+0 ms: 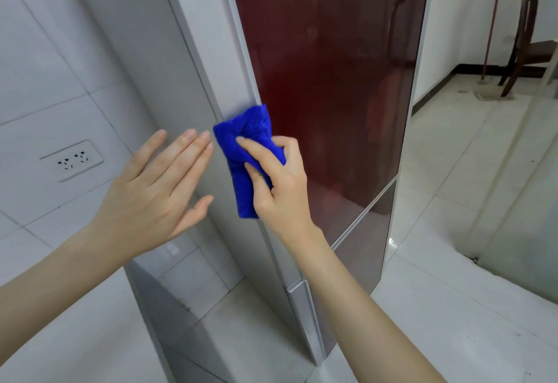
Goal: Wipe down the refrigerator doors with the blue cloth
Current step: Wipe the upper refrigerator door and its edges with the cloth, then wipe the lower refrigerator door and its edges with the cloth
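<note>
One blue cloth [245, 144], two hands, two doors in view: the tall red upper door [332, 65] and the shorter lower door [362, 249] beneath it. The right hand [282, 184] grips the cloth bunched up – forefinger stretched across it, the other fingers curled round its edge, thumb hidden behind. The cloth sits on the grey left edge of the upper door, right where the strip meets the red panel. The left hand [151, 192] is flat, four fingers [187, 153] straight and nearly together, thumb held apart, holding nothing – at the refrigerator's grey side [193, 50], touching or just off it, I cannot tell. One wall socket [72, 160] to the left, one wooden chair [525, 41] far right.
</note>
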